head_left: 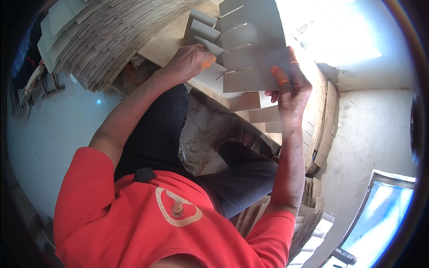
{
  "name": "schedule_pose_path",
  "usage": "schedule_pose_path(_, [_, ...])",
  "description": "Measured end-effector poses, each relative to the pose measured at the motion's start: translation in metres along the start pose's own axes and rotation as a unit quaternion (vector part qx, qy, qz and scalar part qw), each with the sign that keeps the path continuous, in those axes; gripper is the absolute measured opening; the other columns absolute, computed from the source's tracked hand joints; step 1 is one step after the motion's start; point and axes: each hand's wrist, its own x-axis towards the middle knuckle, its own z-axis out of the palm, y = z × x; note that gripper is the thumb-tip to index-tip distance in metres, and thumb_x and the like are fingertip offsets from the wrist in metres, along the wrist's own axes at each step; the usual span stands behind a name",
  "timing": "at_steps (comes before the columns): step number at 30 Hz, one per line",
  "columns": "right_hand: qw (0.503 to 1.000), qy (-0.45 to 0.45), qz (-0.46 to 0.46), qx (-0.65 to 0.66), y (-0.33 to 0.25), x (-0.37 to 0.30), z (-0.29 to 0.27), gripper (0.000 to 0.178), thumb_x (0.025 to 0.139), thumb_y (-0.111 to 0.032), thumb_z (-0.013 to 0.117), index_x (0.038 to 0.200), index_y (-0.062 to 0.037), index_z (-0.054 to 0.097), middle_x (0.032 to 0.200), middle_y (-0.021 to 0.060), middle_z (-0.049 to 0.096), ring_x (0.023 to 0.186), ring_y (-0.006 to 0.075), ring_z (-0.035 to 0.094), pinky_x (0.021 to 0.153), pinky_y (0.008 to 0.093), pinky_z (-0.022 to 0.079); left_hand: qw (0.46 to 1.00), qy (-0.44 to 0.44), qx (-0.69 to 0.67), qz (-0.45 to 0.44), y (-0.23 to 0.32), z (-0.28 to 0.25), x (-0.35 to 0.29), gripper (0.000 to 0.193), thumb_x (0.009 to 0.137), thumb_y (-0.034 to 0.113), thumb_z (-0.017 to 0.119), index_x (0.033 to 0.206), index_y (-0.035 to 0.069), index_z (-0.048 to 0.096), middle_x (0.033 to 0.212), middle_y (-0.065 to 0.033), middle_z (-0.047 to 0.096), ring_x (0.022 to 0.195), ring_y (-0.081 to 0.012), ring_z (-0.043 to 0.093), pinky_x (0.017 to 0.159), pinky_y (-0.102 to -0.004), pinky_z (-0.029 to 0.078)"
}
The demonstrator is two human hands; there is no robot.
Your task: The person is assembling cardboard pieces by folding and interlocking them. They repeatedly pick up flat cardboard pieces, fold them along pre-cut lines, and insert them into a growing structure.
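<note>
**A:** Pale floor (49, 134) is seen along the left of the frame, a white wall (380, 125) on the right, and a window (384, 219) at lower right. What is laid on the bench?

**B:** Wooden worktop (167, 40) sits at upper centre. A slotted cardboard sheet (252, 44) is held up over it, grey-brown, with four parallel slits cut in from its left edge.

**A:** Hands?

**B:** Right hand (290, 89) is closed on the sheet's lower right edge, thumb on the face, fingers behind; orange bands are seen on the fingers. Left hand (192, 60) is curled at the sheet's lower left, pinching a pale cardboard strip (212, 76) beside the lowest slit. More strips (203, 31) are already seated in the slits above.

**A:** Surroundings?

**B:** A large fanned stack of cardboard pieces (103, 40) is seen at upper left, well apart from the hands. Loose slotted pieces (263, 114) lie on the bench under the right hand. Another pile of cardboard (308, 223) is seen at lower right beside the right arm. A red shirt (156, 223) and dark trousers (156, 129) fill the lower centre.
</note>
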Motion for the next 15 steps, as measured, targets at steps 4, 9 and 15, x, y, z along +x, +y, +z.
schedule_pose_path(4, [0.997,-0.041,0.044,-0.055,-0.012,0.009,0.001,0.047,0.084,0.007,0.053,0.13,0.0037,0.051,0.084,0.0122,0.066,0.045,0.0091,0.052,0.039,0.0244,0.042,1.0,0.007,0.008,0.011,-0.004,0.0,0.001,0.029,0.073,-0.008,0.055,0.096,0.003,0.069,0.079,-0.012,0.062,0.078,-0.0282,0.058,0.068,-0.0377,0.048])
schedule_pose_path(9, [0.993,-0.1,0.056,-0.027,-0.012,0.023,0.006,0.044,0.085,0.009,0.051,0.128,0.0042,0.052,0.081,0.0111,0.065,0.044,0.0091,0.052,0.037,0.0238,0.041,1.0,0.0,-0.011,-0.009,-0.007,0.002,0.004,0.022,0.078,-0.004,0.059,0.096,0.001,0.068,0.081,-0.0135,0.063,0.079,-0.0281,0.06,0.067,-0.0371,0.049])
schedule_pose_path(15, [0.986,-0.146,0.081,0.01,0.017,0.028,0.039,0.035,0.094,-0.022,0.054,0.12,0.002,0.057,0.078,0.0137,0.063,0.035,0.0099,0.044,0.03,0.0233,0.034,1.0,0.001,-0.021,-0.012,-0.009,0.005,0.007,0.019,0.077,-0.004,0.061,0.094,0.0,0.068,0.081,-0.0146,0.064,0.079,-0.0279,0.061,0.066,-0.0371,0.049])
